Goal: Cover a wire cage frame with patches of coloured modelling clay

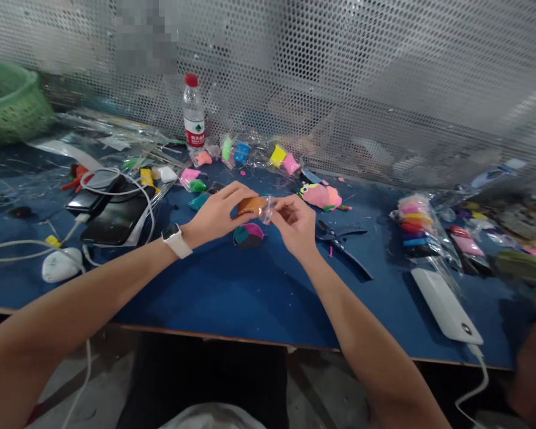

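Between my hands, above the blue table, is a small clear packet of orange-brown modelling clay (252,206). My left hand (222,213) is closed round its left part, a watch on that wrist. The fingertips of my right hand (293,221) pinch the packet's clear plastic end. Just below lies a rounded piece of teal, magenta and dark clay (249,236). A pink clay figure (320,195) with green and white bits lies beyond my right hand. Dark-handled pliers or cutters (343,245) rest to the right of that hand.
Clay packets (241,154) and a water bottle (193,113) stand along the perforated metal screen (339,77). Phones (118,215), cables and a white charger (62,265) lie left, near a green basket (15,107). Right are a bag of colored clay (415,223), a power bank (446,307) and another person's arm (533,363).
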`<action>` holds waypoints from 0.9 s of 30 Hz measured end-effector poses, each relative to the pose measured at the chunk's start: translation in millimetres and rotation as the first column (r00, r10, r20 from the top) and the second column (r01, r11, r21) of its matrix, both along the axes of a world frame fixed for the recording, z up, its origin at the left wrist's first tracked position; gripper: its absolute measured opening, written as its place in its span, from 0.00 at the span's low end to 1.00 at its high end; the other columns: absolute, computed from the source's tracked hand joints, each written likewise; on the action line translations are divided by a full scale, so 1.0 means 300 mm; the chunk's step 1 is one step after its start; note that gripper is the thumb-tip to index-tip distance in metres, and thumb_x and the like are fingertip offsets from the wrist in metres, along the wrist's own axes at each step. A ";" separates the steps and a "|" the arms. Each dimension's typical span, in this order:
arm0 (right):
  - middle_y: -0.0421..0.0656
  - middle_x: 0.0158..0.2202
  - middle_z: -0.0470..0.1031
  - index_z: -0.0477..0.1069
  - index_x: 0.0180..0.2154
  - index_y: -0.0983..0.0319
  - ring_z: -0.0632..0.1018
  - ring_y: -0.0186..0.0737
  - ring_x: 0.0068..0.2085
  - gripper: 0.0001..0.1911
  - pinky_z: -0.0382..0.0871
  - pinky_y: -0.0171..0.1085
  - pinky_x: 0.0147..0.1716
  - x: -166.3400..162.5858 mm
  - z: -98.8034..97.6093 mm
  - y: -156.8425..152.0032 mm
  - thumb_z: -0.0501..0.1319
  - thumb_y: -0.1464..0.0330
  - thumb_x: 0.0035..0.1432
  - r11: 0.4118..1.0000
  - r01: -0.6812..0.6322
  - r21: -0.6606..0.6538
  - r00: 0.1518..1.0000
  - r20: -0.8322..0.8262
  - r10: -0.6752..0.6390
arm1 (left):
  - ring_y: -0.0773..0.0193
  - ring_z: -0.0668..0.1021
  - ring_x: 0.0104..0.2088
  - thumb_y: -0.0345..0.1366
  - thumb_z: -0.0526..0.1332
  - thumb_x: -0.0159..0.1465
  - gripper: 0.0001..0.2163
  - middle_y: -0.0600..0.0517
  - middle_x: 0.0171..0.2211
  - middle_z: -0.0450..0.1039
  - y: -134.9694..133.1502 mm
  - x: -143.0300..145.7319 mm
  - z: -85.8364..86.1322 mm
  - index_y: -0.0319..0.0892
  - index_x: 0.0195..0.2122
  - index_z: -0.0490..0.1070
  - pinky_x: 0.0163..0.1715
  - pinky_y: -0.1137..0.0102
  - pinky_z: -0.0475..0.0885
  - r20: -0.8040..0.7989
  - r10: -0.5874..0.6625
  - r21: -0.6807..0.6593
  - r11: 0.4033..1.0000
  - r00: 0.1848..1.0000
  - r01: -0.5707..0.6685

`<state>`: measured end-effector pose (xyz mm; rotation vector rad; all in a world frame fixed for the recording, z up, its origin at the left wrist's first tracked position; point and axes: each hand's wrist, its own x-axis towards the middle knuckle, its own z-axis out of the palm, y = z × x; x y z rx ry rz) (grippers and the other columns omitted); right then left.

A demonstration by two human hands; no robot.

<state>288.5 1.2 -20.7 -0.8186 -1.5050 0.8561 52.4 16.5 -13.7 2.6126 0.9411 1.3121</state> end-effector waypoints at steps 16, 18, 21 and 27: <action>0.43 0.55 0.90 0.91 0.47 0.49 0.89 0.42 0.43 0.15 0.86 0.41 0.35 0.024 0.040 -0.019 0.82 0.53 0.61 0.993 -0.040 0.107 0.992 0.123 0.026 | 0.58 0.88 0.48 0.37 0.71 0.77 0.08 0.46 0.49 0.88 0.000 0.004 0.010 0.44 0.55 0.84 0.49 0.66 0.84 0.110 -0.123 0.058 0.991 0.986 0.117; 0.43 0.54 0.90 0.90 0.48 0.49 0.88 0.40 0.41 0.16 0.85 0.40 0.35 0.031 0.046 -0.022 0.82 0.54 0.60 0.993 -0.059 0.099 0.991 0.124 0.046 | 0.59 0.89 0.46 0.38 0.72 0.76 0.08 0.46 0.48 0.88 -0.013 0.012 0.016 0.44 0.54 0.84 0.48 0.67 0.84 0.141 -0.104 0.024 0.995 0.985 0.101; 0.44 0.55 0.90 0.90 0.50 0.50 0.89 0.40 0.41 0.18 0.86 0.40 0.36 0.038 0.053 -0.025 0.82 0.54 0.60 0.992 -0.087 0.090 0.986 0.151 0.073 | 0.59 0.89 0.45 0.39 0.75 0.73 0.10 0.47 0.47 0.89 -0.036 0.024 0.026 0.44 0.52 0.85 0.47 0.67 0.83 0.221 -0.063 -0.051 0.996 0.973 0.076; 0.45 0.55 0.89 0.88 0.49 0.52 0.88 0.39 0.39 0.17 0.86 0.40 0.35 0.037 0.064 -0.028 0.81 0.54 0.61 0.986 -0.134 0.098 0.977 0.178 0.115 | 0.60 0.88 0.44 0.37 0.76 0.70 0.09 0.48 0.46 0.88 -0.059 0.034 0.037 0.44 0.50 0.84 0.47 0.68 0.83 0.292 -0.037 -0.145 0.986 0.956 0.083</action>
